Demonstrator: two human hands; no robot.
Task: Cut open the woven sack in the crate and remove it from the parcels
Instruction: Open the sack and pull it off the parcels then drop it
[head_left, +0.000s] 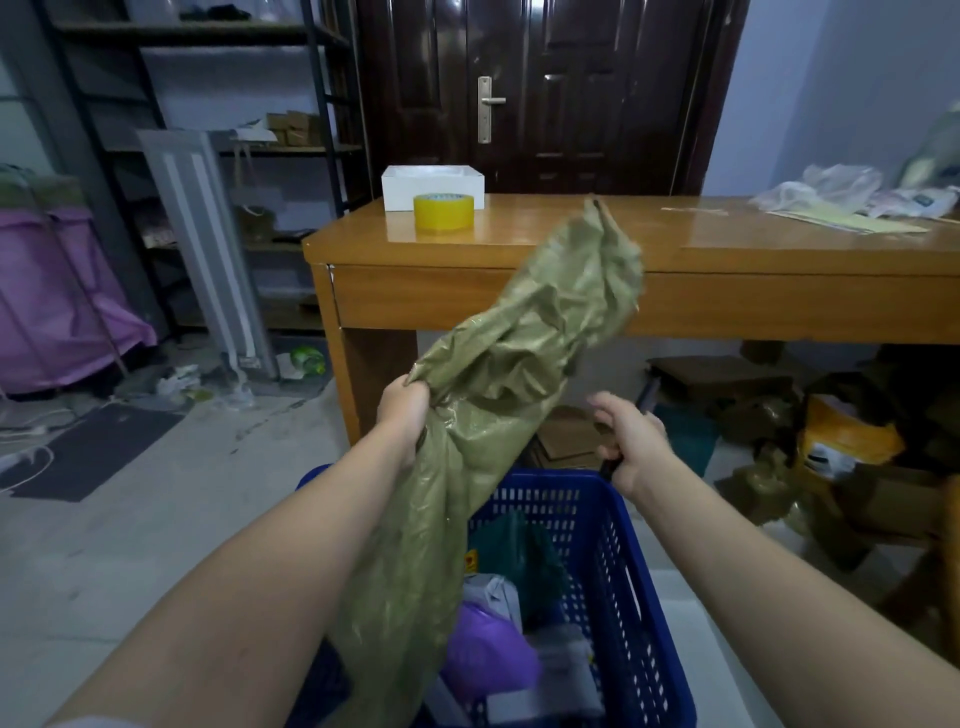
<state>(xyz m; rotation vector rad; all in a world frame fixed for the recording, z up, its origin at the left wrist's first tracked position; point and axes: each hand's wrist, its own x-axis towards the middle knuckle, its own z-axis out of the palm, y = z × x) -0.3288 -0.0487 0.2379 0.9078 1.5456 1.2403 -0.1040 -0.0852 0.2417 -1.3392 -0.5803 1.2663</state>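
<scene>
You are at the removal step: the sack (498, 395) is bunched and lifted out of the blue crate (618, 551), rising toward 1 o'clock, its tail trailing at the crate's 9 o'clock side above the parcels (498, 654). Your left hand (402, 410) has its grip clamped on the gathered cloth. Your right hand (631, 441), at 3 o'clock of the sack, curls round a dark tool, likely the cutter. Next, I judge, lift the tail clear

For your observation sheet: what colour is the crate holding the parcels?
Blue crate, clearest in the head view.
</scene>
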